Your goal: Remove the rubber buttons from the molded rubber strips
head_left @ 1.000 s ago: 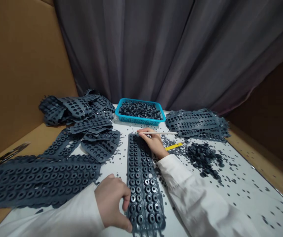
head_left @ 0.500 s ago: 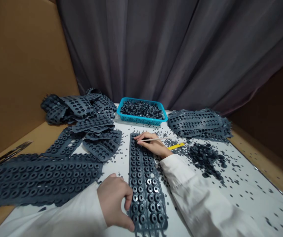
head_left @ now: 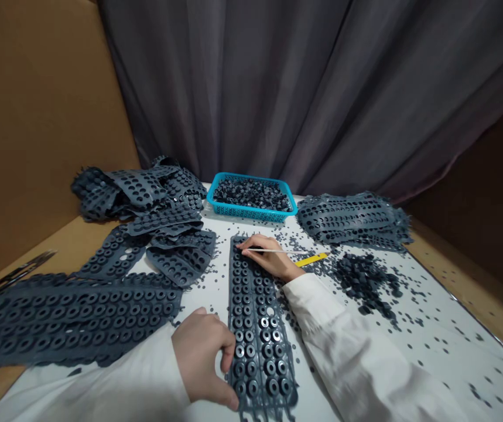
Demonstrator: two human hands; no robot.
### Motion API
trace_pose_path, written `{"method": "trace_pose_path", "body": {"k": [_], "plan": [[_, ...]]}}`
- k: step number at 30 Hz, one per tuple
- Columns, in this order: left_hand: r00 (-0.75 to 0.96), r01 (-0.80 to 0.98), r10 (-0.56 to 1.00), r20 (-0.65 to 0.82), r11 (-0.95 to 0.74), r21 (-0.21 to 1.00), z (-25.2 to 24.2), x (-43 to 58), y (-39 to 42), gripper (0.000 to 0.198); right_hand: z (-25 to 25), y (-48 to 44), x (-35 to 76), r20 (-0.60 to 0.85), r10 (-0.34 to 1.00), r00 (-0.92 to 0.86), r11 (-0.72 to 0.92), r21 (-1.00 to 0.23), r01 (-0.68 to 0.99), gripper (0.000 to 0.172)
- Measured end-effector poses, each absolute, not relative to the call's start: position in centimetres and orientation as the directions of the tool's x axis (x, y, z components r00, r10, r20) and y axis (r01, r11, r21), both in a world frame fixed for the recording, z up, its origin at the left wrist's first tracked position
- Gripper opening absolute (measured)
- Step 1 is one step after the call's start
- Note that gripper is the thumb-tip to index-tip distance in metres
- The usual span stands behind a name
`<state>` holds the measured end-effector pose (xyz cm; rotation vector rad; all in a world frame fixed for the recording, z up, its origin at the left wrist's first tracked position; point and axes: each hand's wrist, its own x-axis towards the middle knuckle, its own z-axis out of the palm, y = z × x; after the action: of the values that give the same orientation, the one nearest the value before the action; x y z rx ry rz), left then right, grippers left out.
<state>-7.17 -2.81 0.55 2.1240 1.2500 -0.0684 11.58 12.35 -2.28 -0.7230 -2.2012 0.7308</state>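
1. No writing can be read anywhere; any marks on the yellow strip [head_left: 311,259] are too small to tell
2. The left hand [head_left: 201,358] is curled, its fingers gripping the lower left edge of the punched rubber sheet [head_left: 255,319]
3. The right hand [head_left: 271,257] is closed in a pinch around a thin stick [head_left: 273,251], whose tip reaches the top end of the sheet
4. The sheet lies flat on the white table [head_left: 462,357], between both hands, its holes filled with dark rings [head_left: 251,351]
5. Stacks of similar sheets [head_left: 71,322] lie to the left, and another stack [head_left: 348,220] lies to the far right
6. A blue basket [head_left: 251,215] of rings stands beyond the sheet, and a loose pile of rings [head_left: 365,280] lies to the right
7. Snips [head_left: 14,277] lie on the wooden ledge at left
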Motion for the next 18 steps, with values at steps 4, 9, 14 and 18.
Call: {"method": "trace_pose_path", "body": {"k": [4,9,14,18], "plan": [[0.543,0.797,0.758,-0.362,-0.328,0.507,0.56,-7.19,-2.81,0.045,-2.24,12.30,11.48,0.442,0.659,-0.609,0.719,-0.609,0.336,0.012],[0.542,0.800,0.758,-0.365,-0.330,0.501,0.66,-7.10,-2.82,0.044,-2.24,12.38,11.16,0.444,0.666,-0.599,0.724,-0.576,0.378,0.009],[0.545,0.797,0.753,-0.369,-0.329,0.506,0.67,-7.06,-2.83,0.043,-2.42,12.71,11.20,0.474,0.674,-0.567,0.724,-0.574,0.382,0.008],[0.542,0.801,0.753,-0.374,-0.327,0.501,0.76,-7.09,-2.79,0.042,-2.41,12.63,11.37,0.473,0.721,-0.507,0.677,-0.639,0.365,0.010]]}}
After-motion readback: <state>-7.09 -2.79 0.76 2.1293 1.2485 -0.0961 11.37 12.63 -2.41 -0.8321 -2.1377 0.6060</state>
